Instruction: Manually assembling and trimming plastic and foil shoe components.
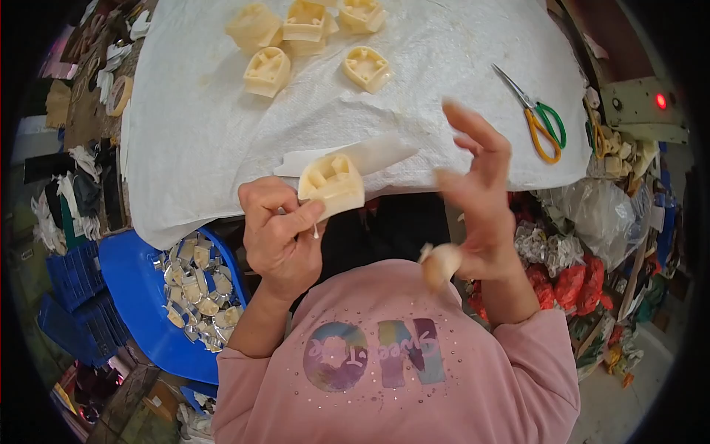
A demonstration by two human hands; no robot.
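My left hand [277,233] is closed on a cream moulded part [333,183], hollow and rounded on one side, pinched between thumb and fingers at the table's near edge. Behind it extends a translucent white strip [384,153]; whether it is attached to the part I cannot tell. A small white shred [316,231] hangs below my left thumb. To the right, my right hand [481,200] is raised with its fingers spread, partly blurred, and nothing shows between them. A pale covering [441,264] appears to be wrapped on its thumb.
Several similar cream parts [367,68] lie at the far side of the white-covered table [200,126]. Scissors [543,126] with orange and green handles rest on the right. A blue tub [137,296] of silvery and cream pieces stands lower left; red bags [573,285] are lower right.
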